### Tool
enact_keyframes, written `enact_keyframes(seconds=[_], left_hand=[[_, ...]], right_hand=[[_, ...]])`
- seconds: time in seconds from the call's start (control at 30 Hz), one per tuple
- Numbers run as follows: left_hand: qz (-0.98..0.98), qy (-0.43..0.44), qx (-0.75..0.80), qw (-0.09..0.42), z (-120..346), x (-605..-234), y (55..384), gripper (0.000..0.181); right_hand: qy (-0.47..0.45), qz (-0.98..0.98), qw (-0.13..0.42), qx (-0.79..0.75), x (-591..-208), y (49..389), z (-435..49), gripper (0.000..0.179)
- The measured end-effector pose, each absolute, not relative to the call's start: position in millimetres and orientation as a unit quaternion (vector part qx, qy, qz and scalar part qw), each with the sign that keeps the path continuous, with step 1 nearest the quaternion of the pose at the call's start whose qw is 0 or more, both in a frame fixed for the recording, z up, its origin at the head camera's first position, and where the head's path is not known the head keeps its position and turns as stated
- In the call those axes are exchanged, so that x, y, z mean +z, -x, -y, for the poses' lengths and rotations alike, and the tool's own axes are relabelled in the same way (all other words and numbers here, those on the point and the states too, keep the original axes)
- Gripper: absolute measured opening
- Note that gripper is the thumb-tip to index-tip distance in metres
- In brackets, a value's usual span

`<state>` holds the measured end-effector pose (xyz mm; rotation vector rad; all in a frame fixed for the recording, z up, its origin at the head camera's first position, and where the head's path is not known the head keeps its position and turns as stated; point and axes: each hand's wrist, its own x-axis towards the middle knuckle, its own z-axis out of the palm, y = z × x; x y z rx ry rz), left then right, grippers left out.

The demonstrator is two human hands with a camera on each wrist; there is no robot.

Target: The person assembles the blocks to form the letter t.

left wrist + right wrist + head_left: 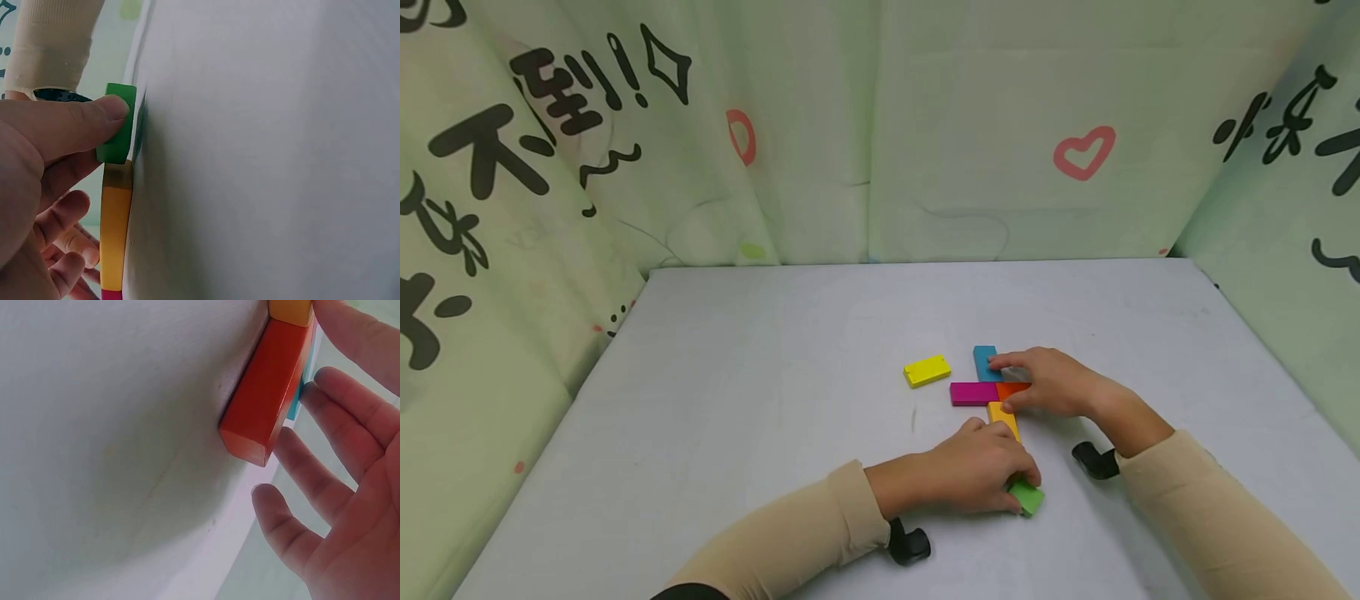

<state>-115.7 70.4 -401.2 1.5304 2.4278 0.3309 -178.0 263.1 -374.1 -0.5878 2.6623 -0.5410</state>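
Note:
My left hand (981,465) pinches a green block (1028,498) between thumb and fingers, at the near end of an amber block (1002,412). In the left wrist view the green block (117,150) meets the end of the amber block (114,237). My right hand (1060,385) spreads over the far part of the group, its thumb at the amber block and a fingertip on a blue block (983,362). Between thumb and fingers lies an orange-red block (265,387), its free end facing the right palm. A magenta block (973,394) joins it end to end.
Apart from the group, a bright yellow block (927,371) lies to its left on the white table (760,375). Pale green printed curtains (970,100) hang behind and at both sides. Black wrist mounts (910,543) stick out under both sleeves.

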Motion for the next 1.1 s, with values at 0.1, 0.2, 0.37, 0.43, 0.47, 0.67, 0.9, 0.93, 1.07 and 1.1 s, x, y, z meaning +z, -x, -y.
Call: enact_keyframes(seconds=[0.1, 0.2, 0.37, 0.43, 0.47, 0.67, 0.9, 0.93, 1.07, 1.1], left_hand=[[-0.833, -0.527, 0.113, 0.126, -70.4, -400.6, 115.4, 0.033], [-0.831, -0.531, 0.111, 0.119, -70.2, -399.9, 115.9, 0.033], [-0.828, -0.536, 0.112, 0.119, -69.9, -399.2, 116.8, 0.032], [-0.827, -0.536, 0.114, 0.123, -69.9, -398.7, 116.9, 0.031], [-0.827, -0.536, 0.115, 0.125, -69.9, -398.4, 116.9, 0.031], [-0.824, -0.538, 0.114, 0.138, -70.6, -396.6, 117.9, 0.03], [-0.822, -0.539, 0.115, 0.144, -72.3, -397.3, 119.4, 0.029], [-0.822, -0.539, 0.115, 0.145, -72.5, -397.4, 119.6, 0.029], [-0.82, -0.539, 0.118, 0.15, -73.1, -397.2, 120.8, 0.032], [-0.819, -0.54, 0.119, 0.151, -73.3, -397.2, 121.2, 0.032]], right_hand=[[0.208, -0.942, 0.18, -0.191, -374.2, 178.1, -262.9, 0.057], [0.208, -0.943, 0.18, -0.189, -374.2, 178.0, -263.1, 0.058], [0.204, -0.943, 0.181, -0.189, -374.2, 177.4, -263.4, 0.058], [0.205, -0.943, 0.18, -0.189, -374.6, 177.5, -263.6, 0.058], [0.206, -0.943, 0.18, -0.189, -374.9, 177.6, -263.6, 0.058], [0.211, -0.942, 0.177, -0.19, -374.1, 177.5, -262.6, 0.058], [0.21, -0.942, 0.179, -0.189, -373.6, 177.7, -262.5, 0.058], [0.211, -0.942, 0.179, -0.189, -373.9, 177.8, -262.8, 0.058], [0.208, -0.943, 0.178, -0.187, -375.9, 178.4, -264.1, 0.057], [0.207, -0.944, 0.178, -0.186, -376.3, 178.5, -264.0, 0.056]])
